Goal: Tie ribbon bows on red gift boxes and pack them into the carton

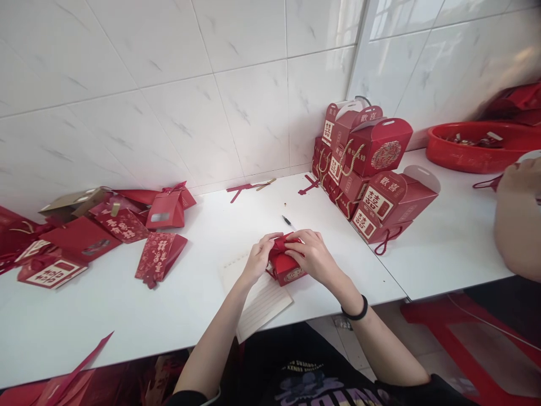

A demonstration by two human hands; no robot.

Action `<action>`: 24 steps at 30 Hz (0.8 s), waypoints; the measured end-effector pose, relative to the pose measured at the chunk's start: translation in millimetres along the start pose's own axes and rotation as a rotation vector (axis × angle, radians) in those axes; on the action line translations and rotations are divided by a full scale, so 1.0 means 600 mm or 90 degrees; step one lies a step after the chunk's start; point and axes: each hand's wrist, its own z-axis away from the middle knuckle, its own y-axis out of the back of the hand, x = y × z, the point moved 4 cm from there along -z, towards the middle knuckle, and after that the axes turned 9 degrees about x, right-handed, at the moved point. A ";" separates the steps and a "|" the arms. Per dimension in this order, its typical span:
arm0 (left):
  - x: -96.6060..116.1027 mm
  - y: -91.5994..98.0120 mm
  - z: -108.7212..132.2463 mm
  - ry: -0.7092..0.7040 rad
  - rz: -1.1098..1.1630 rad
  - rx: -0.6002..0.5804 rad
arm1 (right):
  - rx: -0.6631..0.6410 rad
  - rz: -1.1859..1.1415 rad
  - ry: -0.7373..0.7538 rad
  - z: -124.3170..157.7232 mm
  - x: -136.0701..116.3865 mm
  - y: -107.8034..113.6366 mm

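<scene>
The fingers of the left hand point(258, 258) grasp the red gift box point(288, 265) at the left of its top, while the fingers of the right hand point(313, 256) are bent over the top from the right and grip it there. The red gift box sits on the bench point(181, 316) in front of the person, at the upper right part of a lined paper sheet point(262, 310). A black wristband point(357, 309) encircles the right wrist. Just beyond the hands lies a pen point(286, 220). Near the tiled wall point(253, 113) lie a dark red ribbon point(240, 188) and, farther right, a second ribbon piece point(310, 185). To the right, red handled boxes point(382, 149) with gold and red cords are stacked in tiers. To the left, a group of red cartons point(84, 242) lies in a loose pile; a patterned carton point(157, 256) lies just beside it. At far right stand a red basin point(460, 159), holding small items, and another person's arm point(518, 225).
</scene>
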 end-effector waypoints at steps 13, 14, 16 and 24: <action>0.019 0.015 0.013 -0.160 -0.256 0.085 | 0.040 0.032 0.018 -0.001 0.015 0.028; 0.020 0.015 0.016 -0.179 -0.282 0.096 | 0.041 0.037 0.020 -0.002 0.016 0.031; 0.022 0.018 0.022 -0.220 -0.333 0.125 | 0.040 0.041 0.028 -0.002 0.020 0.036; 0.032 0.023 0.050 -0.288 -0.423 0.224 | 0.004 0.068 0.028 0.012 0.028 0.047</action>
